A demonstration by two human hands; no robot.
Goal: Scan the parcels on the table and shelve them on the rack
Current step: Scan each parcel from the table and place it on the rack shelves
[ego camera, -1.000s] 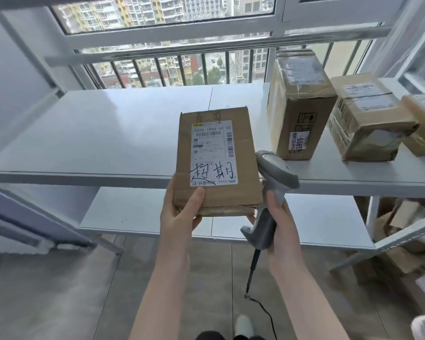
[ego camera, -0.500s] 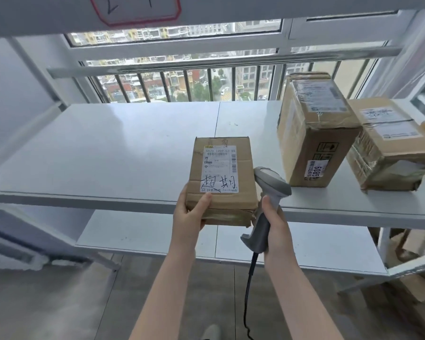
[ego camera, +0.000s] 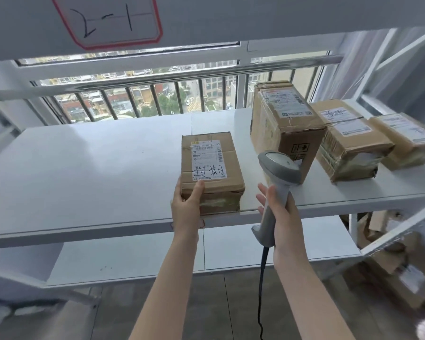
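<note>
- Four cardboard boxes show in the head view, all on the white rack shelf (ego camera: 84,168) that crosses the middle of the frame.
- The parcel (ego camera: 212,173) in hand lies flat at centre frame. Its near face is at the shelf's front edge and its white shipping label (ego camera: 207,159) faces up.
- The left hand (ego camera: 185,202) grips the parcel's near left corner. The thumb lies on top just below the label; the fingers on the far side cannot be seen.
- The right hand (ego camera: 280,212) holds the grey scanner (ego camera: 277,173) by its handle, just right of the parcel and not touching it. Thumb and palm clamp the handle while the fingertips stick out loosely. The scanner's dark cable (ego camera: 261,290) hangs down toward the lower frame.
- The three other boxes (ego camera: 285,126) stand in a row at right of frame, near the parcel but apart from it.
- Handling, as a judgement: the parcel looks light, since one hand manages it by a corner. The cardboard looks stiff, though creased and taped along the near face, so it could give under a hard squeeze.
- Best hold is across the short sides or under the near edge. The taped patches may be slick, and the label should stay uncovered.
</note>
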